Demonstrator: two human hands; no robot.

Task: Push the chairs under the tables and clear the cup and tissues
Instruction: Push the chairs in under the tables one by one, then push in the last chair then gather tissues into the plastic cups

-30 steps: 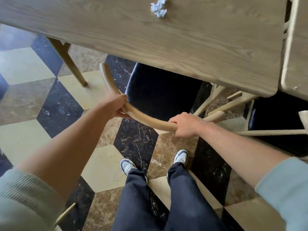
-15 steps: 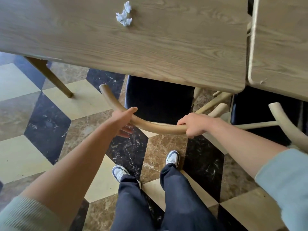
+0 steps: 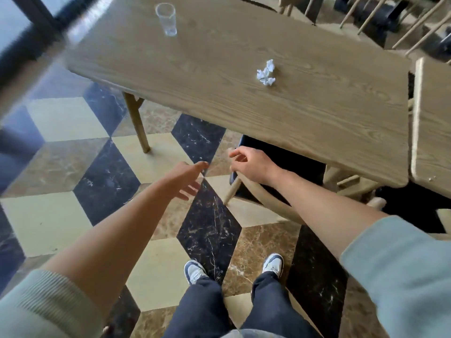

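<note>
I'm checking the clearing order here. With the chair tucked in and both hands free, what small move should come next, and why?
Probably reach the right hand forward over the table edge to the crumpled tissue. The chair already sits with its seat under the table, both hands look open and empty, and the tissue lies nearer than the cup.

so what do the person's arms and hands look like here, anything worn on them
Both forearms are bare, with pale grey-green sleeves pushed up towards the elbows; the left sleeve shows fine ribbing. The left hand and right hand are bare: no gloves, watch or rings visible.
</note>
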